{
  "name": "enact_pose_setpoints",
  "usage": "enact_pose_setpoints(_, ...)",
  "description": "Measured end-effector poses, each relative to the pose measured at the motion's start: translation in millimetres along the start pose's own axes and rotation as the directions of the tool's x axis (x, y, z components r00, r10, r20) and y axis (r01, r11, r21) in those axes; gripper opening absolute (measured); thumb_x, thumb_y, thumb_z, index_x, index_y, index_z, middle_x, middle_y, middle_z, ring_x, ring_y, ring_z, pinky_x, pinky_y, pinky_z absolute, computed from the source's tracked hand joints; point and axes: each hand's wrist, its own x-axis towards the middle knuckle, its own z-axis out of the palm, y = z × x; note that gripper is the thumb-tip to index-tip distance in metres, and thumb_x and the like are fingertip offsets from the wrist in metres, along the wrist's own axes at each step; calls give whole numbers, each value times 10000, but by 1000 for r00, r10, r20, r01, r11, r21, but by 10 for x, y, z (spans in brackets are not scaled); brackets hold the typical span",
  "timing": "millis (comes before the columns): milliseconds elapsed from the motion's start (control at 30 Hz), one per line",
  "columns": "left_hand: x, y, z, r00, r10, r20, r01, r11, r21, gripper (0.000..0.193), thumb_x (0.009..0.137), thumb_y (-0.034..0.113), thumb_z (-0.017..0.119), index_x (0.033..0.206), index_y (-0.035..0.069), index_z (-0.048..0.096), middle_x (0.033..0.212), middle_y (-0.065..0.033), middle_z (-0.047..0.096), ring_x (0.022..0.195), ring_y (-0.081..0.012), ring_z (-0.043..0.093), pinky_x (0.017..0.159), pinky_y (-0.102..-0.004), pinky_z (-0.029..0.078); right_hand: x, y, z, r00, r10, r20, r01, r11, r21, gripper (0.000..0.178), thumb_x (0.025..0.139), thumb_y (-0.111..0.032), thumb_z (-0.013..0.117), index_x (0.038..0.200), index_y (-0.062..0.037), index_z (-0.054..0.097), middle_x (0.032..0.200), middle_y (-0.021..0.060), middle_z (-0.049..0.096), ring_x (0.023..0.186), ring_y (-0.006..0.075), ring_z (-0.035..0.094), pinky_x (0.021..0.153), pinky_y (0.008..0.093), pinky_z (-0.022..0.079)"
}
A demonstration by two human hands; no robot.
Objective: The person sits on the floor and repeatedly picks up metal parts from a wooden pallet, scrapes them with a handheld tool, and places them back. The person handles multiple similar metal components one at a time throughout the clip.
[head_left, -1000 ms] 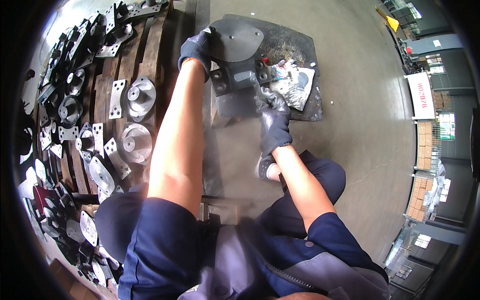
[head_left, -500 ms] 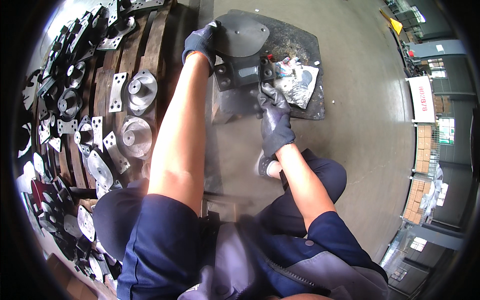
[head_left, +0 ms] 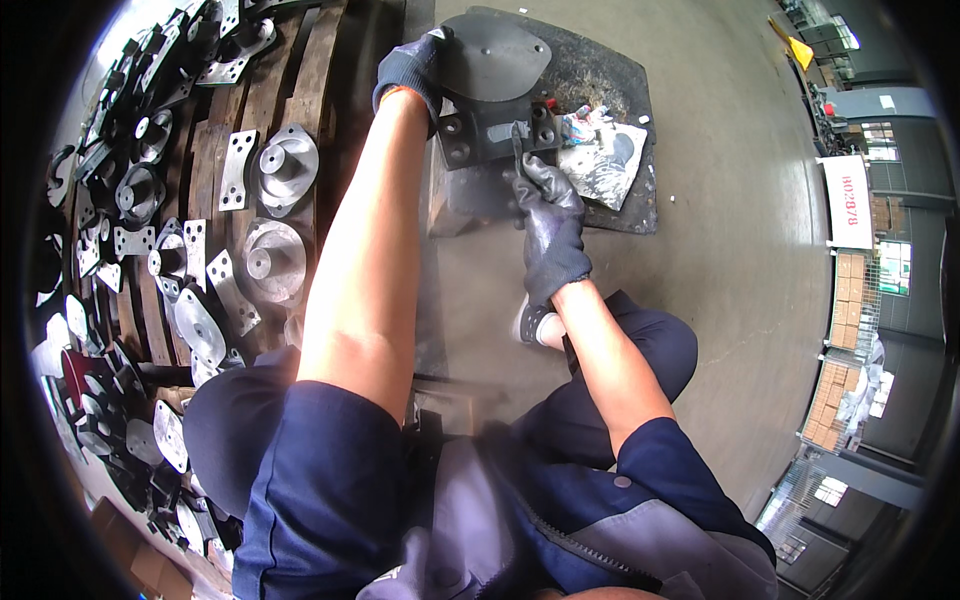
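My left hand (head_left: pixel 412 72), in a dark glove, is closed on the left edge of a dark metal bracket. This bracket has a rounded plate (head_left: pixel 498 62) at its far side and a rectangular plate (head_left: pixel 480 147) with bolt holes nearer me. A lighter grey patch (head_left: pixel 500 133) lies between the holes. My right hand (head_left: pixel 550 200), also gloved, pinches a thin, dark, flat-looking tool (head_left: pixel 517 145). Its tip meets the grey patch; its exact kind is too small to tell. The left fingertips are partly hidden.
Under the bracket is a dark worktop (head_left: pixel 640 185). Beside my right hand lie a smeared white sheet (head_left: pixel 612 170) and crumpled tubes (head_left: pixel 580 125). Along my left, a wooden pallet (head_left: pixel 205 150) carries many flanged metal parts (head_left: pixel 288 170). A concrete floor (head_left: pixel 740 200) stretches to the right.
The tool's tip has shifted from the right end of the grey patch onto the patch itself. My left hand keeps its hold on the bracket. The whole view has moved slightly.
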Motion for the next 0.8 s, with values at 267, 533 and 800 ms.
enact_pose_setpoints(267, -85, 105, -3, 968, -245, 57, 236, 807, -542, 434, 799, 393, 611, 1029, 30, 674, 969, -87, 684, 847, -201, 628, 741, -343, 489, -10, 19, 95, 999, 7, -36, -6, 1000, 6, 365, 792, 168, 536, 1125, 26, 586, 1004, 73, 615, 821, 135, 583, 680, 224, 466)
enact_pose_setpoints(533, -62, 60, -2, 982, -187, 22, 176, 869, -462, 467, 779, 414, 613, 1049, 38, 675, 970, -89, 686, 826, -217, 630, 710, -373, 507, -75, -1, 184, 1000, 4, 6, -4, 1000, 29, 307, 795, 145, 572, 1075, 22, 609, 951, 49, 607, 773, 114, 551, 673, 227, 456)
enact_pose_setpoints(800, -73, 128, -29, 975, -216, 55, 217, 862, -458, 414, 872, 365, 566, 1060, 7, 651, 950, -99, 677, 854, -190, 609, 774, -298, 454, 5, 160, 51, 976, -57, 210, 41, 996, 78, 276, 844, 35, 570, 1109, -35, 611, 968, 22, 633, 786, 89, 566, 681, 223, 473)
